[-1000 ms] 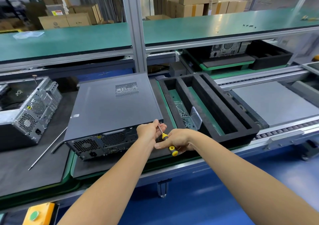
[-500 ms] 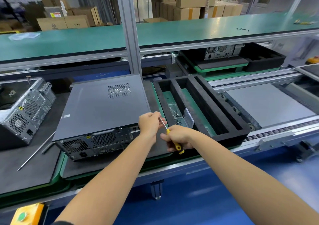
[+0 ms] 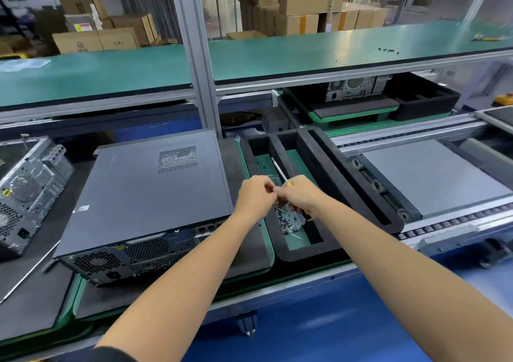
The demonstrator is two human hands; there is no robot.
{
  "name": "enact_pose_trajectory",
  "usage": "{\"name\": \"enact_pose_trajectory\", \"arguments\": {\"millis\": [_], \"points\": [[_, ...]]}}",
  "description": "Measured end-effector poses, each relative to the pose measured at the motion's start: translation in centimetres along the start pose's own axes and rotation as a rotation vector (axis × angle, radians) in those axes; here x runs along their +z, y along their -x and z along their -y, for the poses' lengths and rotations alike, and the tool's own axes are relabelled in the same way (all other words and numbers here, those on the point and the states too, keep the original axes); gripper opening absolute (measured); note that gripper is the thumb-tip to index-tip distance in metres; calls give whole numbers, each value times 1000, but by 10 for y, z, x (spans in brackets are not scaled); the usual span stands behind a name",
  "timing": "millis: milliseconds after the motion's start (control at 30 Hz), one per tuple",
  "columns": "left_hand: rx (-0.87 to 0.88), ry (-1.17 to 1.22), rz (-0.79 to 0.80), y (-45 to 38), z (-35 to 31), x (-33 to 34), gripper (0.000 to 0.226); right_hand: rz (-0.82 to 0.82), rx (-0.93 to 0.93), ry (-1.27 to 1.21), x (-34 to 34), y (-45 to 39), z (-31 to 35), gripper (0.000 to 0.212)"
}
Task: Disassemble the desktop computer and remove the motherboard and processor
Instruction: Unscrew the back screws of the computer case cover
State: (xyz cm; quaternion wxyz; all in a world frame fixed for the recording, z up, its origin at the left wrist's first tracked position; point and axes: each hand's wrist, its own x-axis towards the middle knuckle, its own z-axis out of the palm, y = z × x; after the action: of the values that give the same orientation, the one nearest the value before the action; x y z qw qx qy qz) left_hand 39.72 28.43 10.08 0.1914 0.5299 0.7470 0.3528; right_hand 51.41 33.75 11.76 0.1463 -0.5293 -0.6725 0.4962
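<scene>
A black desktop computer [image 3: 150, 195] lies flat on a dark mat, its rear panel with fan grille facing me and its cover closed. My right hand [image 3: 301, 195] grips a yellow-handled screwdriver [image 3: 279, 170], its shaft pointing up and away. My left hand [image 3: 256, 195] meets it fingertip to fingertip, fingers curled as if pinching something too small to see. Both hands hover over the black foam tray [image 3: 327, 173], above a clear box of screws [image 3: 288, 221] in its left slot.
A bare metal computer chassis [image 3: 30, 189] stands at the left, with a long thin rod [image 3: 27, 275] lying on the mat beside it. An aluminium post [image 3: 197, 64] rises behind the computer. A grey conveyor pallet [image 3: 433, 175] is on the right; another computer [image 3: 358, 87] sits further back.
Both hands moved right from the computer's rear corner to above the screw box in the foam tray. The screwdriver tip swung upward and away.
</scene>
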Motion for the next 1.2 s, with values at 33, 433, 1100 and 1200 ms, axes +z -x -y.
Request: {"name": "enact_pose_trajectory", "arguments": {"millis": [33,433,1100,1200], "points": [[33,-49,28,-9,1,2,5,6,20,10,-2,-8,1,23],[133,-376,372,-83,4,44,12,69,44,348,-32,-81,-17,21],[-70,-390,305,-120,-1,31,19,219,-152,540,-22,-143,17,15],[-65,-400,247,-118,5,7,19,199,-157,408,-6,-136,35,10]]}}
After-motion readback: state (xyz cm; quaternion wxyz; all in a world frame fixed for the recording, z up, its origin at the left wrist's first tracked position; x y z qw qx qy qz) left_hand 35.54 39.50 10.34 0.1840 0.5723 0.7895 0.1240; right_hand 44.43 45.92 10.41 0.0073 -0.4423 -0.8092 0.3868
